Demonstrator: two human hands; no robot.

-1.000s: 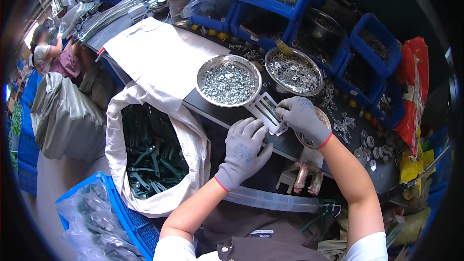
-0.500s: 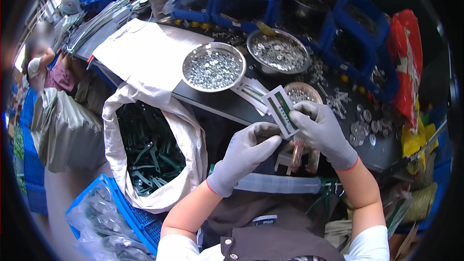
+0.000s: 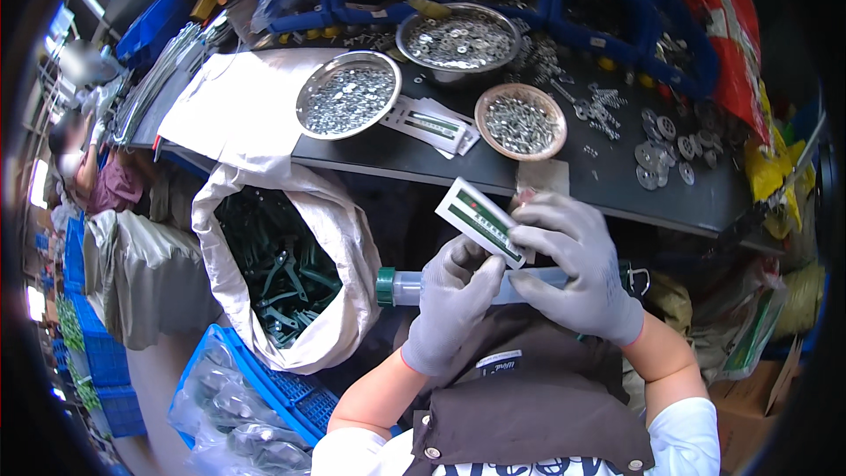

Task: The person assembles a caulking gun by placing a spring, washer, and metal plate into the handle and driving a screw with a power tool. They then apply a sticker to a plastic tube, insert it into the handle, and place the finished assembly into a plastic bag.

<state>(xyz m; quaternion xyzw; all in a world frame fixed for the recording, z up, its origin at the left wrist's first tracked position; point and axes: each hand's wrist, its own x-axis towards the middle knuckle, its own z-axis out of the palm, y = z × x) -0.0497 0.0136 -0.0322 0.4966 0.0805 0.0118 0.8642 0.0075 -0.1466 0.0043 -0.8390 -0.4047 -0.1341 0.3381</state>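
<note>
Your left hand (image 3: pixel 454 308) pinched the card (image 3: pixel 476 219) by its near end; your right hand (image 3: pixel 583 269), loosely curled with fingers parted, was at its right edge, nearer than the bench (image 3: pixel 612 178).

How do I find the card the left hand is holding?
Find the dark table, then the gray-gloved left hand in front. It holds a white card with a green panel. Unlike similar cards lying beside a silver bowl, this one is off the table.
</note>
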